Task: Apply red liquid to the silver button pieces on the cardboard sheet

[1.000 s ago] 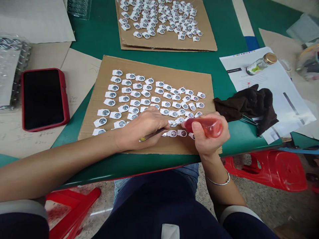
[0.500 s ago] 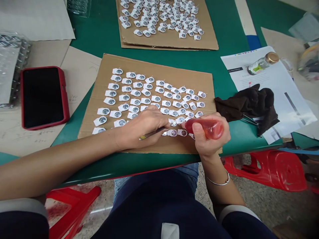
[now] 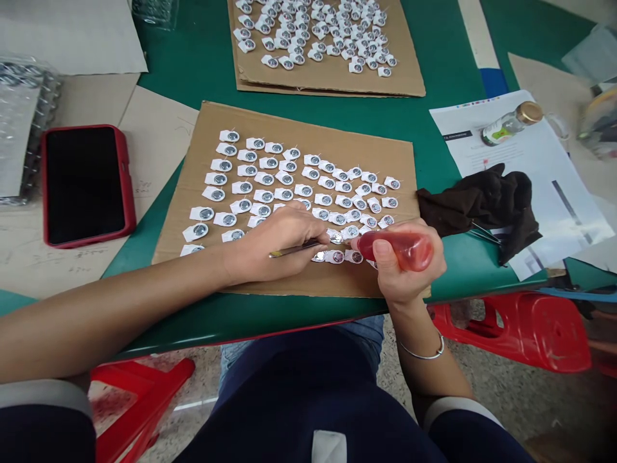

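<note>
The left hand (image 3: 289, 231) curls round a thin stick (image 3: 292, 249) and the right hand (image 3: 411, 283) wraps round a red bottle (image 3: 409, 251), tipped sideways, maybe so its nose reaches the tags (image 3: 311, 173) on the card (image 3: 337, 283).

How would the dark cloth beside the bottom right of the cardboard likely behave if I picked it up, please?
The cloth would probably sag and fold, as it lies crumpled in soft creases. It may drag or drop the shiny tool at its lower edge. The paper partly under it might shift too.
</note>
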The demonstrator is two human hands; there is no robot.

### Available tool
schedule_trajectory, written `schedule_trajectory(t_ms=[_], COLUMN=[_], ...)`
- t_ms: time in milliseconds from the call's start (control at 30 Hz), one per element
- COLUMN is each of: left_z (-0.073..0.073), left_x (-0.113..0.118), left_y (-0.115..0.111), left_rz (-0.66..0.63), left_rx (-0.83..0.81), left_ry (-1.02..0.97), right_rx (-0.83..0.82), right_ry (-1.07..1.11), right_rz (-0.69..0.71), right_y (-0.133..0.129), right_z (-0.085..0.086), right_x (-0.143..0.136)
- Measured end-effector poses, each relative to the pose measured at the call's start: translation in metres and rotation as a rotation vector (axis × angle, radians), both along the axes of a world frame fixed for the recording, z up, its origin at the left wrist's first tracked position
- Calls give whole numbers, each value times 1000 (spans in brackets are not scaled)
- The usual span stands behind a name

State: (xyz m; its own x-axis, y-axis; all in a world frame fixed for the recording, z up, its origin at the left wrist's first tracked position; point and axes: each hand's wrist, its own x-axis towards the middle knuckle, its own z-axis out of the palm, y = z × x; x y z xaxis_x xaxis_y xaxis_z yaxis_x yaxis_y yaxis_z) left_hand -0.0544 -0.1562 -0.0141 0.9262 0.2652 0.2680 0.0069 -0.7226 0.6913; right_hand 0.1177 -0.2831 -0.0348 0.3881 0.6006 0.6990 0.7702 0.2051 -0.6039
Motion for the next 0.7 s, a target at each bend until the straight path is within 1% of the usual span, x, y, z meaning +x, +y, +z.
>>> schedule_trajectory(t_ms=[200, 433, 700], left_z=[2, -2, 0], left_x=[0, 0, 2], left_y=[0, 0, 1], left_rz=[-1, 20, 31], left_rx=[-20, 33, -13], left_ry=[-5, -20, 1], right_rx=[30, 51, 55], right_ry=[30, 52, 56], right_rz=[17, 37, 76], right_y=[2, 3, 3], right_z=[0, 0, -1], right_x=[-1, -1, 0])
